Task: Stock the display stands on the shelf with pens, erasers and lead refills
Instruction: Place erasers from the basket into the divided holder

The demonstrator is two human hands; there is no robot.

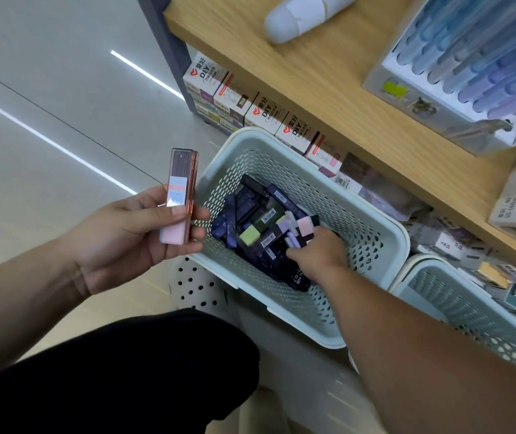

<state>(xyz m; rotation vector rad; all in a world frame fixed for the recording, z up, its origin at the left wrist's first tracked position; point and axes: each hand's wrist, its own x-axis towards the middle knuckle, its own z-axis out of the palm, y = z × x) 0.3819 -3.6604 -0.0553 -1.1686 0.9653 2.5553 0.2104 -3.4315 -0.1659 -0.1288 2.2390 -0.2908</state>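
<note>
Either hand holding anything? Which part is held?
Left hand pinches slim pink cases near their lower end, thumb across the front. Right hand is down among the packs in the basket; a hold cannot be told.

Even, cool indoor light, seemingly from ceiling strips mirrored as white streaks on the glossy floor (47, 89), left only faint shadows, while the wide lens bent the wooden shelf (328, 83) and blurred the pen display stand (457, 67) near the corner.
</note>
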